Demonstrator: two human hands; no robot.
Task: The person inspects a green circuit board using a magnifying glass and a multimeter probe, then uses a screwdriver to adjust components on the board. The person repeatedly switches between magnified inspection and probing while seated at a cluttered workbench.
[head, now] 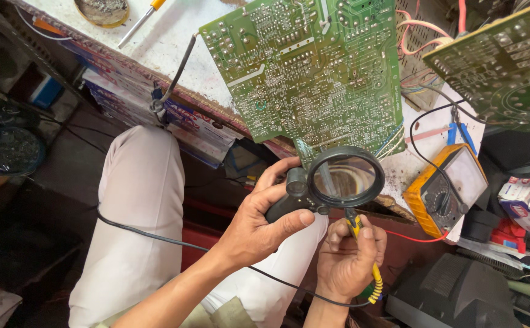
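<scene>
Up at twelve o'clock from both my hands, the large green circuit board [313, 67] overhangs the white bench edge [174, 48]. My left hand [259, 225] wraps the black round magnifier [345, 177] just under it; my right hand [350, 255], at five o'clock, pinches a yellow-handled probe [365, 255], tip pointing up at the lens.

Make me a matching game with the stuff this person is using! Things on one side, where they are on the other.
Things:
1. magnifying glass
2. yellow-black probe
3. yellow multimeter
4. green circuit board

Places:
A. lying on the workbench at the right
B. in the right hand
C. leaning over the workbench edge
D. in the left hand

Pairs: 1-D, 2-B, 3-A, 4-C
</scene>
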